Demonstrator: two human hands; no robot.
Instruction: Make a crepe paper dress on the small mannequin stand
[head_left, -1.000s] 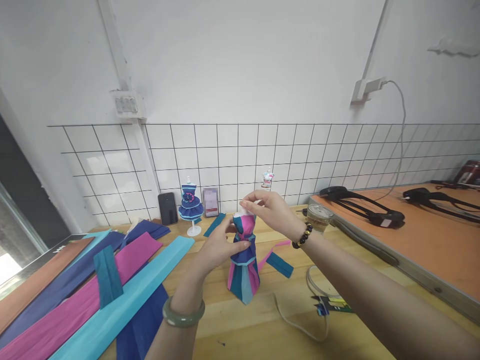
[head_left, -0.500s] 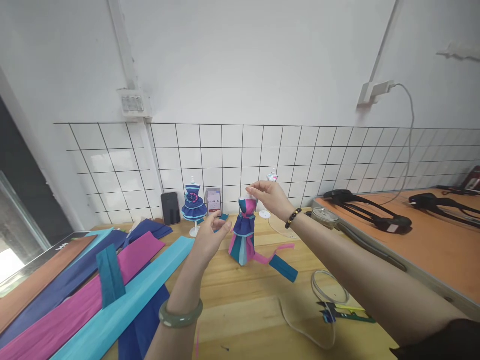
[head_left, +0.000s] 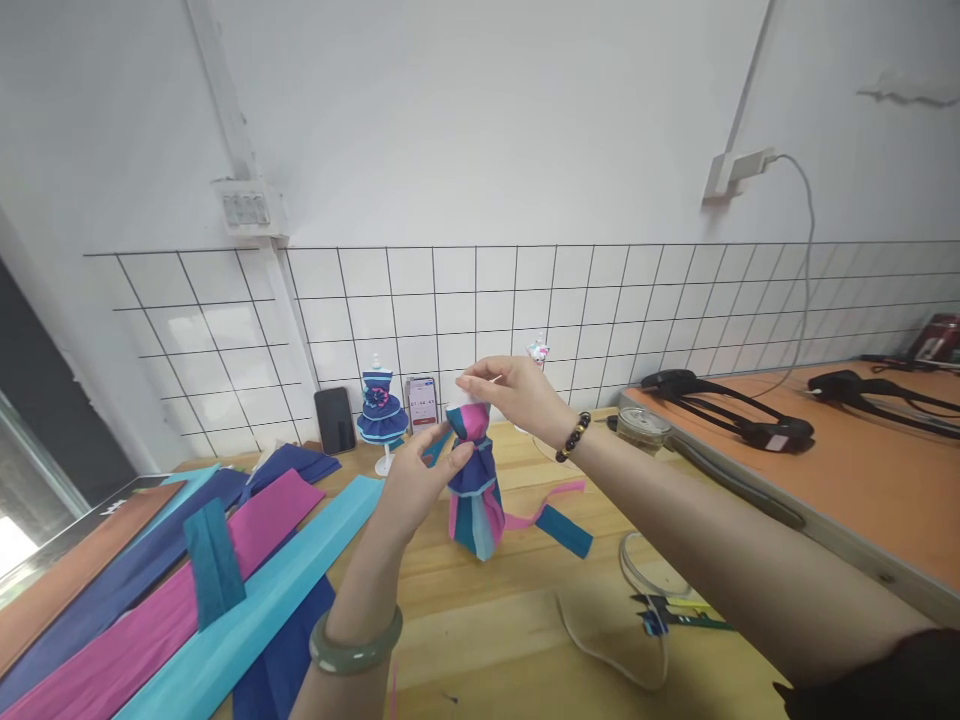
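One dress form point(head_left: 474, 475), long axis roughly upright, is at the surface point(head_left: 480, 645), between left hand point(head_left: 420, 480) and right hand point(head_left: 519, 392). Right hand pinches its top; left hand, thumb and fingers parted, is nearer its waist, contact undeterminable.

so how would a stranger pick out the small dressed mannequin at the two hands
On the pale wooden table, find the bare left hand and right hand. Between them is the small mannequin in a multicoloured dress. Its long skirt of pink, teal and light-blue panels sets it apart from the short, tiered blue dress on a white stand farther left.
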